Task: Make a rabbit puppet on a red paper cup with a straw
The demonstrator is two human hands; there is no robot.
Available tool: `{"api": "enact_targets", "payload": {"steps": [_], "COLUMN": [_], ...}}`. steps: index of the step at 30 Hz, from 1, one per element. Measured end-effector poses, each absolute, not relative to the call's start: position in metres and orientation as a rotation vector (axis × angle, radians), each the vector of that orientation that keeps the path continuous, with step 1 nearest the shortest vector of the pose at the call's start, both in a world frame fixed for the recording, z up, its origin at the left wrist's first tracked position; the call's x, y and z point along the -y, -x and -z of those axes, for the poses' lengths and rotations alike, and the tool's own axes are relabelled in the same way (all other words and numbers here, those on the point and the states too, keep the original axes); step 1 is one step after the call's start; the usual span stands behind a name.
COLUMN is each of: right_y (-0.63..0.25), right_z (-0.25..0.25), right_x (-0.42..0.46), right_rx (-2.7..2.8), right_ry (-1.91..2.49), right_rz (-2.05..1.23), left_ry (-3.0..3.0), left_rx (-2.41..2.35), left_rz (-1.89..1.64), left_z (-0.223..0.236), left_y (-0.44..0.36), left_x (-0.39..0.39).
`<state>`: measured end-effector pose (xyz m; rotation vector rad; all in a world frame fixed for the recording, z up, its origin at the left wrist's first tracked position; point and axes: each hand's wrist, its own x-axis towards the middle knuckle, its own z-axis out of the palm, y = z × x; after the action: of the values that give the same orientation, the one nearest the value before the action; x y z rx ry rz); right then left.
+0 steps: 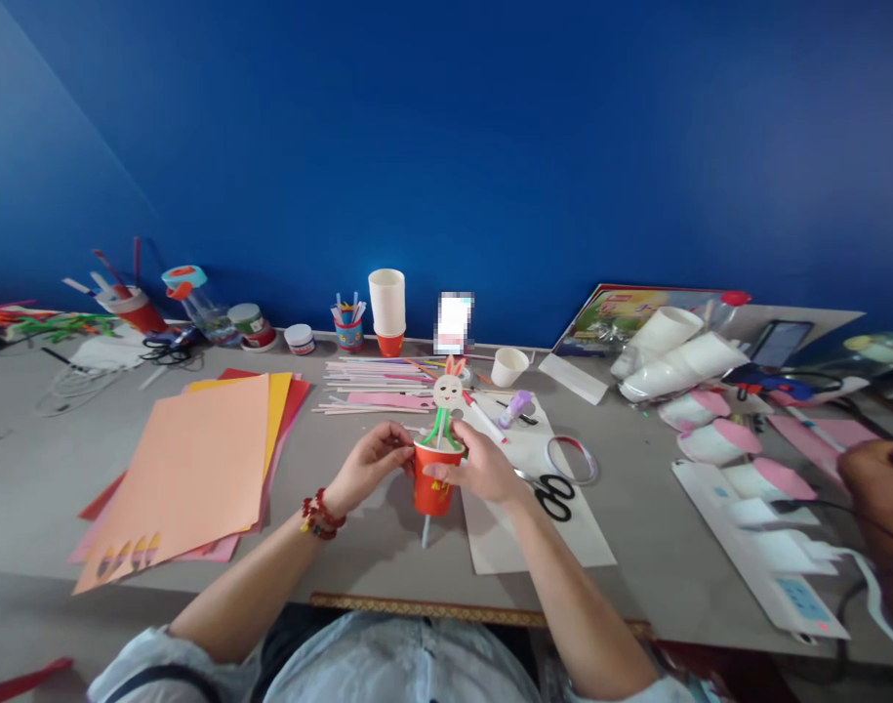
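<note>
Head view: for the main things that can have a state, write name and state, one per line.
Held red cup: upright, gripped by the right hand
Rabbit figure: raised above the cup's rim
Straw: poking out below the cup
Scissors: lying down, blades partly hidden
White-lidded jar: closed
White cup stack: upright
Bagged cups: lying on their sides
Power strip: plugs inserted
Colored sheets: loosely piled

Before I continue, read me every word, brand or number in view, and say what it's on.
None can be read.
Red paper cup: yellow marking, too blurred.
Printed board by the wall: characters, too blurred.
White-lidded jar: label too small.
Power strip: blue label too small.
</note>
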<state>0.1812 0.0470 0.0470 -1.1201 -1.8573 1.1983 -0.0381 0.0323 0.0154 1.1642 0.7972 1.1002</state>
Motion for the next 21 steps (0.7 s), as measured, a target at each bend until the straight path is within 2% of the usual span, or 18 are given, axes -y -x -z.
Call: {"api": "enact_targets", "payload": {"steps": [4,8,14,15,19,21], "right_y": [-0.176,-0.172,-0.175,-0.174,-0.157,-0.145], "right_z": [-0.045,-0.051,-0.046,-0.04,-0.013,-0.004], "right_x": [-0.046,-0.042,-0.001,0.009,0.033,0.035], "right_rx": [1.876,1.931,1.599,1.556,1.756,1.783], "right_ry": [1.174,1.239,1.186,1.218,1.383,1.388], "right_rz": [-1.038,-0.852,-0.248,-0.273,-0.786,-0.918], "left_ry": [-1.086,-0.996,-0.863,-0.826,-0.708,-0.697], "left_rx": [-0.792,-0.634,-0.621,-0.641,-0.701,-0.681], "left_rz": [-1.156,-0.973,-1.072,-1.106,-1.171,-1.162], "left_z": [-0.009,-0.002,-0.011,-0.013,-0.017,-0.015], "left_y": [0.037,0.026,0.021,0.022,0.022,0.021], "left_x": [-0.029,-0.025,-0.022,-0.022,-0.018,-0.014]}}
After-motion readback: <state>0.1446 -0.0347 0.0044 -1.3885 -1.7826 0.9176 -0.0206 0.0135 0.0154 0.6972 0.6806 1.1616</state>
